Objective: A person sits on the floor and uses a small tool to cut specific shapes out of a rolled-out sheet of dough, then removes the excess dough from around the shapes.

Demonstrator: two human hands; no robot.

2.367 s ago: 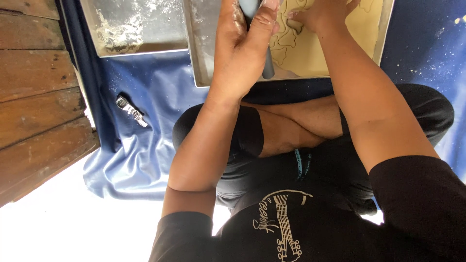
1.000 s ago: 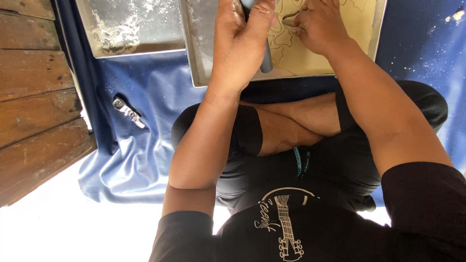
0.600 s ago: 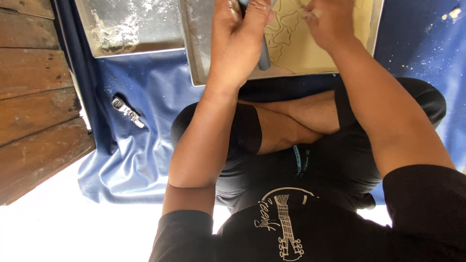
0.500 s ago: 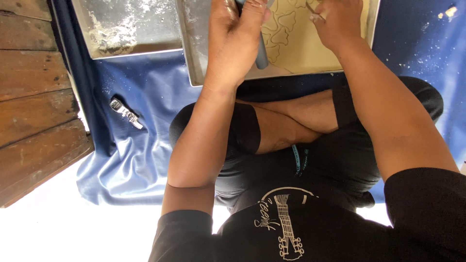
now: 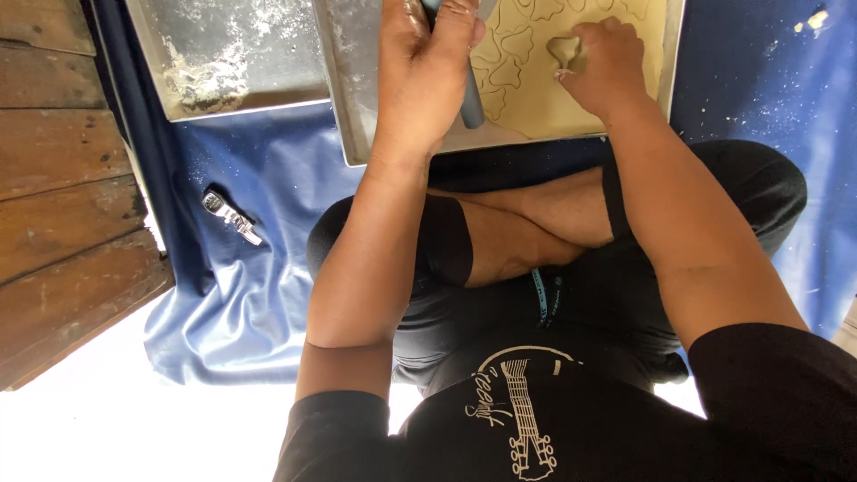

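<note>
Both hands work the dough sheet (image 5: 571, 98): left hand (image 5: 424, 76) grips a grey tool (image 5: 470, 98), right hand (image 5: 603, 67) pinches a cut-out (image 5: 564, 49).

A wrinkled blue cloth sheet (image 5: 250, 295) covers the floor, dusted with pale specks at the right. Worn brown wooden planks (image 5: 62, 205) run along the left edge, at least 3 boards visible. Strong light washes the lower left corner white, perhaps bare floor in sunlight.

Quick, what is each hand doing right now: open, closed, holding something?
Left hand: closed around a grey tool handle.
Right hand: fingers curled on a cut dough shape on the sheet of dough; a firm hold cannot be told.
</note>
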